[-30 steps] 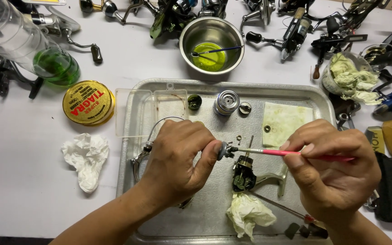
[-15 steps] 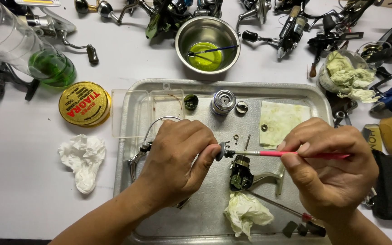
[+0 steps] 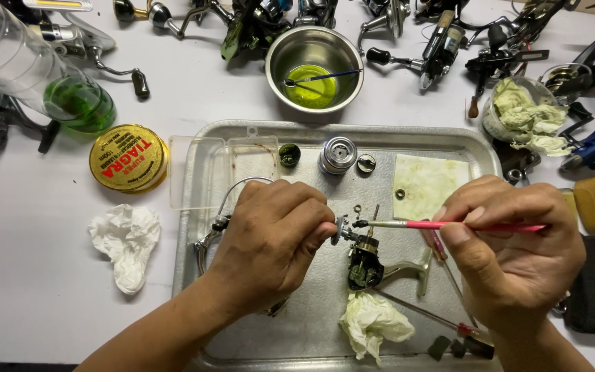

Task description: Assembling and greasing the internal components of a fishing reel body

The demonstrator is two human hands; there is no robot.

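Observation:
Over a metal tray, my left hand pinches a small round metal reel part between thumb and fingers. My right hand holds a thin pink-handled brush level, its dark tip touching that part. Just below the tip, a dark fishing reel body with a silver foot lies on the tray. A bent wire bail arm shows partly from under my left hand.
On the tray lie a silver spool, a small cap, a green cap, a stained cloth, crumpled tissue and a screwdriver. Beyond stand a steel bowl of green liquid, a yellow tin, a plastic bottle and several reels.
The brush tip has stayed at the small part in my left hand. Both hands have barely shifted; the view moved slightly.

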